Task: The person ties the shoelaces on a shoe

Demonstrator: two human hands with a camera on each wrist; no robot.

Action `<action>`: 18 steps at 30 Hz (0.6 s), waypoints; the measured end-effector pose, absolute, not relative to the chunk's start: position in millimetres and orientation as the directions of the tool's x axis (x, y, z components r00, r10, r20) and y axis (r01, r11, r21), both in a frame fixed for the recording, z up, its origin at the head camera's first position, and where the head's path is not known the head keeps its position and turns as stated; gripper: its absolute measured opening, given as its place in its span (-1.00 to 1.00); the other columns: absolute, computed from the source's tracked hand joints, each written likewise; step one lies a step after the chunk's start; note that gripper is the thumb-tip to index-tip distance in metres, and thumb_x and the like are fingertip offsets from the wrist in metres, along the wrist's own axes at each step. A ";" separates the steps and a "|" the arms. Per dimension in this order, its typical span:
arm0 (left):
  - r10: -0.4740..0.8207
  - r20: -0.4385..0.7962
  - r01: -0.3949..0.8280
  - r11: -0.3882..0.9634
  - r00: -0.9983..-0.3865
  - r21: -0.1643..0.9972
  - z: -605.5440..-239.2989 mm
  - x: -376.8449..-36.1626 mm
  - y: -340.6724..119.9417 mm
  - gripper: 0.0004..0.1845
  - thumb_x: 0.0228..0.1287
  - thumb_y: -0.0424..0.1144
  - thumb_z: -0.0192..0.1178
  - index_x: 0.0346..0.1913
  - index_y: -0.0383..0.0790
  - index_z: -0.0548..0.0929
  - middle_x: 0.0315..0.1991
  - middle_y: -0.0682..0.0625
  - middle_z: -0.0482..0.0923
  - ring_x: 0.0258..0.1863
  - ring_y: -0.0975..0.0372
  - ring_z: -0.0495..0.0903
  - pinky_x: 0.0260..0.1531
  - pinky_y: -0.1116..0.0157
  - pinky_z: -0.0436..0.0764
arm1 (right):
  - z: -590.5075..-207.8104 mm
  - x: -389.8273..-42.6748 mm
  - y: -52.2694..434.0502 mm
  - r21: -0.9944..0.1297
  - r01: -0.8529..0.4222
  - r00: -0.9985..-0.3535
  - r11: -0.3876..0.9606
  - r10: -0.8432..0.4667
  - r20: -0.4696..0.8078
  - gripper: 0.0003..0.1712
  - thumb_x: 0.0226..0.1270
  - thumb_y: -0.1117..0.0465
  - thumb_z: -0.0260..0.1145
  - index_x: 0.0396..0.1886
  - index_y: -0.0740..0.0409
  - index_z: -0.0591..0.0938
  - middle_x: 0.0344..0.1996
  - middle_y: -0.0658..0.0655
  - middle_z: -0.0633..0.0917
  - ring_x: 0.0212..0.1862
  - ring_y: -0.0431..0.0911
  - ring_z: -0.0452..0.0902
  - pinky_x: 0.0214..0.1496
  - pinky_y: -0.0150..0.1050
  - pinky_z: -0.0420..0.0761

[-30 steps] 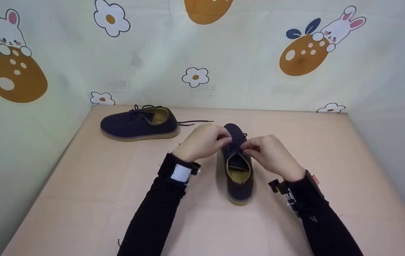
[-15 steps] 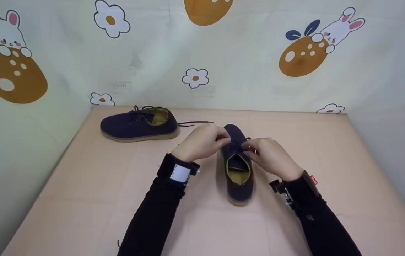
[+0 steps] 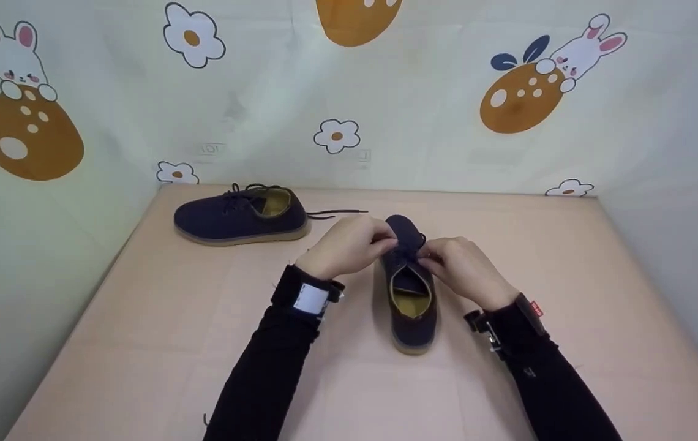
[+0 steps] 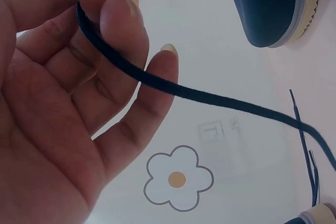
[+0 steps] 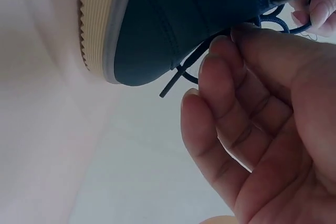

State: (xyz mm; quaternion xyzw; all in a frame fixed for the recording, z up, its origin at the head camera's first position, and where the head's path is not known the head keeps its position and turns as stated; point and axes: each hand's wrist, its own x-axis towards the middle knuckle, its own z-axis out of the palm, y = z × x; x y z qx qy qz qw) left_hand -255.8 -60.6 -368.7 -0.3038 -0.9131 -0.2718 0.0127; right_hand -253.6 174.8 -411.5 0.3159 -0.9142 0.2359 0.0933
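A dark navy lace-up shoe [image 3: 413,334], its lining yellow, stands on the table with its toe pointing away from me. At the left side of its lacing, my left hand [image 3: 349,248] pinches a dark shoelace [image 4: 210,98] between thumb and fingers; the left wrist view shows the lace running off to the right. Across the shoe, my right hand [image 3: 465,269] pinches lace with thumb and forefinger close at the lacing. A loose lace end [image 5: 170,82] sticks out past those fingers in the right wrist view. The fingers partly hide the lacing.
A matching navy shoe [image 3: 226,220] sits side-on at the back left, toe to the left. Loose lace ends [image 3: 337,212] trail from behind its heel across the pink tabletop [image 3: 159,343]. A printed cloth wall [image 3: 428,104] stands behind the table.
My right wrist has shifted slightly left, and the right fingertips, parted half a second ago, have come together at the lacing. My left hand and both shoes stay nearly in place.
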 end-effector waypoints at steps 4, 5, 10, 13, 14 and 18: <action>0.543 0.181 0.553 0.672 -0.820 0.492 -369.4 -255.9 -61.3 -0.83 0.43 -0.18 0.21 -0.17 -0.13 0.78 -0.29 0.11 0.70 -0.28 0.30 0.61 -0.15 0.30 0.55 | -412.4 -254.0 175.8 -0.358 -0.615 -0.788 0.702 -0.536 0.303 -0.95 0.29 0.31 0.40 -0.37 0.09 0.72 -0.46 -0.05 0.69 -0.43 -0.16 0.53 -0.32 -0.16 0.55; 0.542 0.180 0.552 0.672 -0.821 0.493 -369.4 -255.9 -61.5 -0.83 0.43 -0.18 0.21 -0.17 -0.13 0.78 -0.29 0.11 0.70 -0.28 0.30 0.60 -0.15 0.30 0.55 | -412.4 -254.2 176.5 -0.358 -0.612 -0.791 0.705 -0.538 0.293 -0.95 0.29 0.30 0.40 -0.37 0.09 0.71 -0.47 -0.05 0.68 -0.44 -0.16 0.53 -0.33 -0.16 0.54; 0.536 0.180 0.547 0.674 -0.825 0.497 -369.1 -256.2 -62.5 -0.83 0.43 -0.17 0.21 -0.16 -0.14 0.78 -0.29 0.10 0.70 -0.28 0.29 0.62 -0.14 0.28 0.56 | -410.5 -257.9 188.2 -0.363 -0.585 -0.810 0.725 -0.545 0.218 -0.92 0.28 0.28 0.41 -0.41 0.09 0.67 -0.54 -0.07 0.63 -0.49 -0.19 0.50 -0.37 -0.16 0.54; 0.533 0.181 0.544 0.674 -0.827 0.499 -369.2 -256.5 -63.2 -0.82 0.43 -0.17 0.21 -0.15 -0.14 0.78 -0.29 0.10 0.70 -0.27 0.30 0.62 -0.13 0.28 0.56 | -408.0 -261.9 203.8 -0.349 -0.548 -0.835 0.760 -0.518 0.183 -0.91 0.26 0.30 0.41 -0.44 0.09 0.69 -0.55 -0.07 0.64 -0.47 -0.18 0.51 -0.32 -0.13 0.55; 0.533 0.182 0.545 0.674 -0.826 0.499 -369.4 -256.7 -63.3 -0.82 0.43 -0.17 0.21 -0.14 -0.14 0.77 -0.28 0.09 0.70 -0.27 0.30 0.61 -0.13 0.28 0.55 | -406.9 -263.3 209.9 -0.342 -0.526 -0.850 0.779 -0.498 0.173 -0.90 0.26 0.30 0.40 -0.45 0.09 0.69 -0.55 -0.07 0.64 -0.47 -0.16 0.51 -0.31 -0.11 0.56; 0.540 0.194 0.558 0.669 -0.819 0.492 -370.0 -257.4 -64.0 -0.82 0.43 -0.18 0.20 -0.15 -0.15 0.78 -0.29 0.09 0.69 -0.29 0.30 0.59 -0.15 0.29 0.55 | -400.6 -264.8 233.9 -0.317 -0.395 -0.918 0.862 -0.379 0.114 -0.93 0.23 0.30 0.37 -0.45 0.14 0.71 -0.53 0.01 0.66 -0.43 -0.06 0.53 -0.28 -0.02 0.54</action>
